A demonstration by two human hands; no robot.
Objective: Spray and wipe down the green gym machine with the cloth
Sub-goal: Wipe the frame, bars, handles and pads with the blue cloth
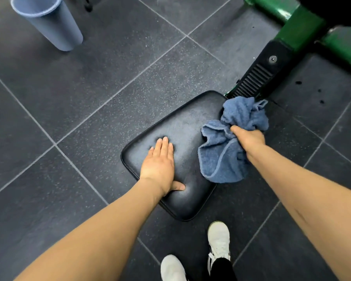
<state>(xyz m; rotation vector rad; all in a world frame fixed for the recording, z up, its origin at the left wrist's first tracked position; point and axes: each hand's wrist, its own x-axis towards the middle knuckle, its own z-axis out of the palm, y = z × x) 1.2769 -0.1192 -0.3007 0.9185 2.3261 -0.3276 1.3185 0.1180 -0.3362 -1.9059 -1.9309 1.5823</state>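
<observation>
Mid-wipe: left hand (160,161) flat on seat pad (182,126), right hand (249,136) gripping cloth (227,157) at 3 o'clock; green frame (304,27) at 1 o'clock seemingly pending.

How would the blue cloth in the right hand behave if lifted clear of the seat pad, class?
The blue cloth is probably floppy: it bunches and folds in the right hand. Likely light, since one hand gathers it. Its looped terry surface suggests it won't slip easily.
</observation>
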